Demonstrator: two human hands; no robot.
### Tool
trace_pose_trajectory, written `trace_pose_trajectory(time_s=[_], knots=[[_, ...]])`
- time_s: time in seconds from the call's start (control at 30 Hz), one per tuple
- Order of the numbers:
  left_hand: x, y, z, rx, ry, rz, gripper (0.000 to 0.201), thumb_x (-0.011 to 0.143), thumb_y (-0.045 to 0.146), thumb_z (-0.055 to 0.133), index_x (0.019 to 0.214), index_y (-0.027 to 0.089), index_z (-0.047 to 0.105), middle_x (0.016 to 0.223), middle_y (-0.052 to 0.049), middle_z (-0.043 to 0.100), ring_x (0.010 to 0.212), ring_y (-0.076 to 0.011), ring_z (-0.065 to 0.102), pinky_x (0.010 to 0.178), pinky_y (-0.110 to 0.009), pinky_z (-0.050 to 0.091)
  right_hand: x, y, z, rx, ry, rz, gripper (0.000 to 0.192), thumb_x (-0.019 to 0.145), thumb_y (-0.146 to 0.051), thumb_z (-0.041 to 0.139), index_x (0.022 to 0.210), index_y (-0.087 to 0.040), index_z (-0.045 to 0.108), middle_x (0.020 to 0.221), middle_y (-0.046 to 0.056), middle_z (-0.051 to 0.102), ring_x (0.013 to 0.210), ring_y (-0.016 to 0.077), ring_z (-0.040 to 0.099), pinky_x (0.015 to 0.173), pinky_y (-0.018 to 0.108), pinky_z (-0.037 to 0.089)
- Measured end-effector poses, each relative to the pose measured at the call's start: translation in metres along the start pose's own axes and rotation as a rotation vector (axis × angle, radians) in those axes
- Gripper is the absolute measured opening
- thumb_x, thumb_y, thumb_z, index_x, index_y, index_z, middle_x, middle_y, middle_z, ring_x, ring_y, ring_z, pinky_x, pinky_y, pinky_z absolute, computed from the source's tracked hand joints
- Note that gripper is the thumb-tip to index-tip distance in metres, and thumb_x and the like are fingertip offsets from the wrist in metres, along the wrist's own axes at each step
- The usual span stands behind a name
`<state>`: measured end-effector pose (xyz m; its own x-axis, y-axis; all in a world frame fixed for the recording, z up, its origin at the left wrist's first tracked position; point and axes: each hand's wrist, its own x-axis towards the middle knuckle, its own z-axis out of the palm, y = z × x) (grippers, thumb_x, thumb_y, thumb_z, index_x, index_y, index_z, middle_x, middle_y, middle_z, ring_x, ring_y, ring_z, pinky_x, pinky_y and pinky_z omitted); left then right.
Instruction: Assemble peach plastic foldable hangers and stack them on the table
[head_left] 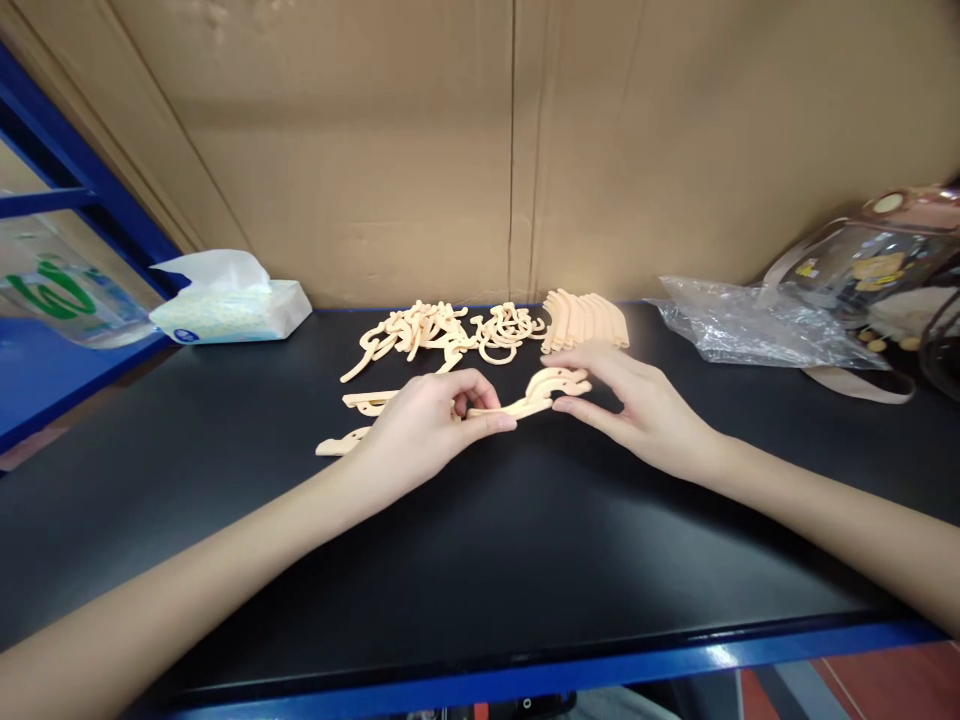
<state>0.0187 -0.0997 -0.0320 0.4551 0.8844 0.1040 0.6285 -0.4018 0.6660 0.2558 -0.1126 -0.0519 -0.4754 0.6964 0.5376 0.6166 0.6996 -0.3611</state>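
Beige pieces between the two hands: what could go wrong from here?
1. The held pieces may slip: the left hand pinches one end, and whether the right hand grips firmly is unclear.
2. The left hand partly hides some loose pieces on the table, so it might nudge them.

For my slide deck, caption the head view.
Left hand pinching curved, beige, plastic-looking pieces, right hand at their other end, over a flat black tabletop.
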Motion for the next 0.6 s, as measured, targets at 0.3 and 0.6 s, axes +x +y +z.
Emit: trace_pose_trajectory(time_s=[0.3, 0.6], knots=[[0.002, -0.012, 0.009, 0.495, 0.089, 0.381, 0.010, 0.091, 0.028, 0.053, 0.090, 0.020, 0.059, 0.082, 0.000, 0.063, 0.082, -0.0176, 0.053, 0.069, -0.028, 0.040, 0.004, 0.011, 0.005, -0.034, -0.084, 0.224, 0.023, 0.090, -0.035, 0.055, 0.106, -0.023, 0.065, 0.100, 0.001, 0.068, 0.090, 0.0179, 0.060, 0.080, 0.032, 0.045], [0.002, -0.015, 0.009, 0.740, 0.159, 0.582, 0.023, 0.095, 0.024, 0.046, 0.091, 0.017, 0.067, 0.096, -0.002, 0.068, 0.090, -0.0195, 0.055, 0.076, -0.034, 0.039, 0.008, 0.021, 0.012, -0.057, -0.150, 0.273, 0.032, 0.090, -0.044, 0.052, 0.106, -0.021, 0.066, 0.098, 0.004, 0.064, 0.087, 0.0175, 0.058, 0.078, 0.031, 0.044]])
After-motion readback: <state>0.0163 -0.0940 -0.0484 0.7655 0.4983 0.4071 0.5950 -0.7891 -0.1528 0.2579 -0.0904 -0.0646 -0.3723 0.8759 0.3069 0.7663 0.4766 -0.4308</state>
